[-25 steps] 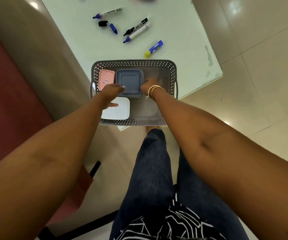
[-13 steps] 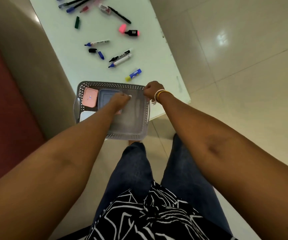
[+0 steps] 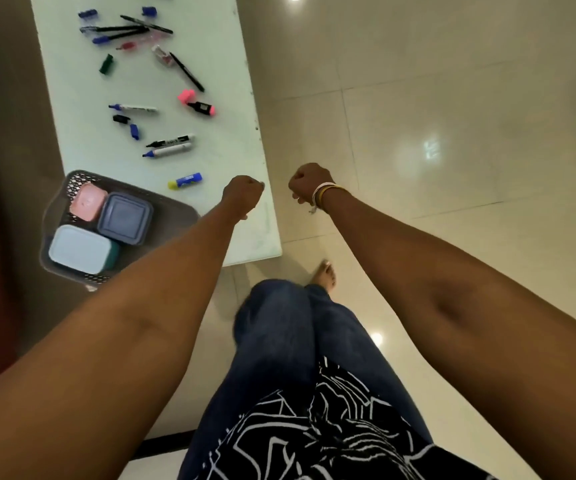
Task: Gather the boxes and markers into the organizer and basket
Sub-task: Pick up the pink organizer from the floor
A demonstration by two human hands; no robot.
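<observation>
Fingers of both the left hand and right hand curl into fists holding nothing, beside the grey perforated plastic basket containing 3 lidded boxes.

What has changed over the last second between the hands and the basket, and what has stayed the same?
Both hands have left the basket: the left hand and right hand now hang curled and empty over the table's near corner and the floor. The pink box, dark blue box and white-lidded box stay inside it. The markers lie untouched on the table.
</observation>
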